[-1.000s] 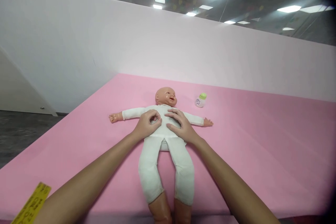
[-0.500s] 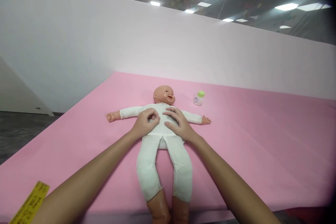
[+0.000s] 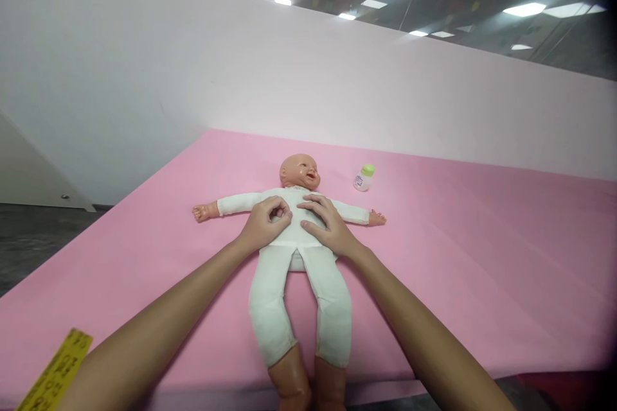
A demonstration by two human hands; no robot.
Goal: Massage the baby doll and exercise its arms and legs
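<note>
A baby doll (image 3: 289, 237) with a white cloth body lies on its back, arms stretched to the sides. Its bald head is turned to the right, and its feet are cut off by the bottom of the view. My left hand (image 3: 263, 226) rests on the left side of its torso, closed in a loose curl with nothing visible inside. On the torso's other side lies my right hand (image 3: 331, 226), open, fingers and thumb spread across the cloth. A small clear bottle (image 3: 361, 181) with a green cap stands beyond the doll's outstretched right-side arm.
The doll lies on a pink-covered table (image 3: 463, 270). Behind it rises a white wall (image 3: 308, 83), with ceiling lights above its top edge. A yellow strip with dark markings (image 3: 58, 372) appears beside my left forearm. Dark floor (image 3: 24, 250) shows at the left.
The view has shifted very slightly. Both hands keep their places on the doll's torso, and the doll and bottle have not moved.
</note>
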